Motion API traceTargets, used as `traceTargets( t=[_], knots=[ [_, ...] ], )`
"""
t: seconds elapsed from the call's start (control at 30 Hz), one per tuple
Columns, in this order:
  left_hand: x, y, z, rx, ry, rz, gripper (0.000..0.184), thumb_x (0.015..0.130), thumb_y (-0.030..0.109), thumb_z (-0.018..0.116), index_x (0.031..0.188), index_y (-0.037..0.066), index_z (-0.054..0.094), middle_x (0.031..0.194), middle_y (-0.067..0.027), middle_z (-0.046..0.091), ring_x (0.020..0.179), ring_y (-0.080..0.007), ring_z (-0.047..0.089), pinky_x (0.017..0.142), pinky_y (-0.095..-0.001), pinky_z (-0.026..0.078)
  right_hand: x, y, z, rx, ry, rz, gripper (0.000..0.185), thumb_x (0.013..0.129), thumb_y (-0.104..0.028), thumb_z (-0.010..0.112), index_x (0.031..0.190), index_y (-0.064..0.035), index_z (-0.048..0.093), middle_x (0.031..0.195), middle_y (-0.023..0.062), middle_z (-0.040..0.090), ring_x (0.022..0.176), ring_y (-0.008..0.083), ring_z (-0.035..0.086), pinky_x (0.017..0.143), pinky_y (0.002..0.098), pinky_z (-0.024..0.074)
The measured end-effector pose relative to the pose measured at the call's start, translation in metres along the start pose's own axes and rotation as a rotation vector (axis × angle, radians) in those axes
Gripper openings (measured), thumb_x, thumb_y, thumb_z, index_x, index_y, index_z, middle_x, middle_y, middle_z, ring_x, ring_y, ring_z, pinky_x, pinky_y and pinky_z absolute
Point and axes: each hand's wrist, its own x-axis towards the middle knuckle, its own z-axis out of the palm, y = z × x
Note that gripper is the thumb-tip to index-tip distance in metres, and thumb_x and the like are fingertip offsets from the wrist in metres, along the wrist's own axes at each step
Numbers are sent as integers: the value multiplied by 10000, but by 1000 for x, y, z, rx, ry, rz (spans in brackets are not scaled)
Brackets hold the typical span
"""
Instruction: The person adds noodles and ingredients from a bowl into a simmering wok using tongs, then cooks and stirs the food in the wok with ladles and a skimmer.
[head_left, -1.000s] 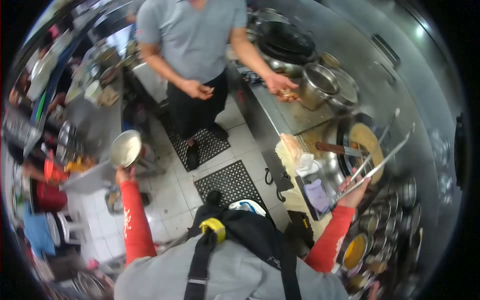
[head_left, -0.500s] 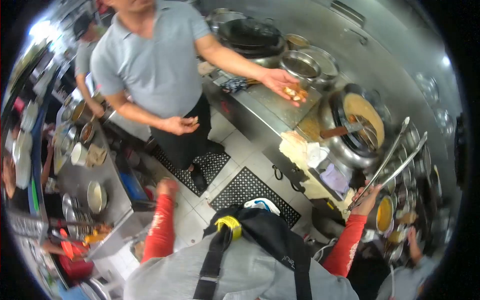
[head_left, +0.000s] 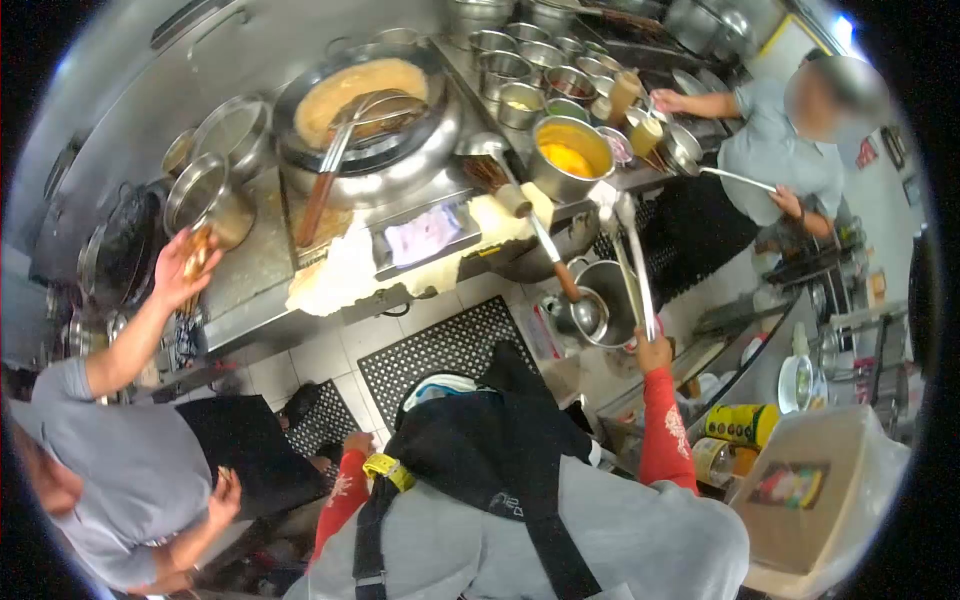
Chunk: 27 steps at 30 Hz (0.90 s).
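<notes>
My right hand is closed around the handle end of long metal tongs. Their far tips point away from me, close to the steel pot of yellow-orange liquid on the counter. Below the tongs is a deep steel pot, with a round metal bowl or ladle head at its side. My left hand hangs low beside my apron, looking small and curled, with nothing visible in it.
A large wok of tan liquid holds a wire strainer. At left, a co-worker holds food pieces; another co-worker grips a long-handled ladle at right. A bagged cardboard box stands near my right side. Black mats cover part of the floor.
My view has swung right, so the wok and the nearer co-worker now appear farther left. The tongs stay in my right hand. A second co-worker on the right has come into fuller view.
</notes>
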Motion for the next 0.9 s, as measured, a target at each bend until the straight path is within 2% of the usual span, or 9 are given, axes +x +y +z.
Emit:
traceTargets(
  t=[0.17,0.27,0.3,0.47,0.5,0.67,0.77,0.87,0.9],
  knots=[
    [0,-9,-53,66,-170,-91,212,683,283,707,795,104,687,832,-135,686,720,-308,676,634,-405,545,21,34,47,-143,-314,136,450,788,-427,650,889,10,677,856,244,659,857,396,644,776,428,499],
    [10,18,-61,-1092,26,-763,215,717,263,670,828,80,693,777,-138,685,676,-284,685,591,-390,551,63,1,93,-136,-419,95,452,781,-416,655,886,24,673,880,267,652,896,413,633,794,423,501],
    [18,33,-67,-1255,131,-878,217,729,256,658,839,72,694,759,-139,685,661,-275,688,576,-385,553,79,-7,107,-136,-440,91,446,781,-406,656,890,26,672,883,272,650,903,411,633,797,420,504],
    [17,130,-155,-982,167,-777,254,781,294,580,842,75,692,891,-153,683,698,-277,686,627,-373,549,176,-21,213,-42,-514,-61,400,785,-350,658,915,28,662,846,240,650,830,367,630,737,402,502],
    [19,133,-148,-685,255,-601,249,778,293,590,849,74,682,869,-147,681,802,-291,672,727,-381,531,194,-26,234,22,-545,-67,387,787,-337,658,921,26,660,837,230,650,811,357,629,720,398,502],
    [-6,184,-159,-726,405,-668,280,774,305,617,932,79,665,891,-140,680,874,-306,652,789,-387,511,257,-46,315,436,-697,-71,330,796,-273,658,951,18,650,793,183,651,714,306,624,637,376,501],
    [-6,205,-203,-817,463,-524,288,786,275,615,985,71,660,877,-142,681,840,-303,659,763,-384,518,268,-53,345,673,-733,-88,300,801,-234,658,969,14,644,767,154,651,656,275,621,586,363,500],
    [25,241,-369,-1015,277,-323,472,843,146,560,1305,89,483,790,-128,645,606,-173,635,623,-351,517,254,-54,339,685,-776,-109,280,811,-212,656,997,-4,634,725,118,640,577,236,601,517,345,485],
    [42,253,-419,-888,481,-140,493,863,195,544,1336,88,455,648,-104,641,577,-191,641,551,-346,508,246,-59,324,604,-809,-93,279,818,-217,654,1012,-18,628,701,101,628,538,217,582,481,336,471]
  ],
)
